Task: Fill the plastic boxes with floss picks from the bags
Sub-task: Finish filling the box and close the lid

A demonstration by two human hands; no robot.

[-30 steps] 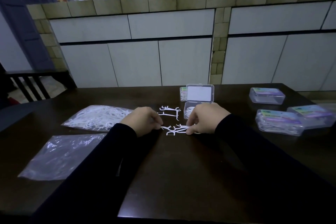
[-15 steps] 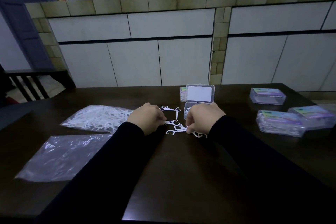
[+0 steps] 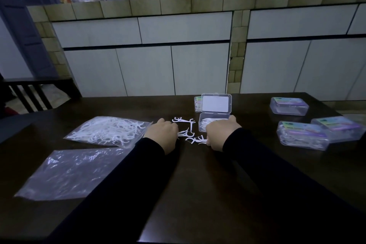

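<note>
Far left of the open box (image 3: 214, 123), an empty flat bag (image 3: 67, 172) lies on the dark bench (image 3: 198, 194), and just beyond it a bag of floss picks (image 3: 108, 130) sits well left of the box too. The left hand (image 3: 161, 134) rests knuckles-up, its grip curled and pinching a few loose picks (image 3: 185, 133) that lie scattered between the hands, their long axes running roughly left to right toward the box. The right hand (image 3: 218, 133) lies directly in front of the box, fingers curled onto a pick at the bench. It is the nearer hand, so I'd judge it will lift picks back into the box. Closed filled boxes (image 3: 303, 137) stand well right.
</note>
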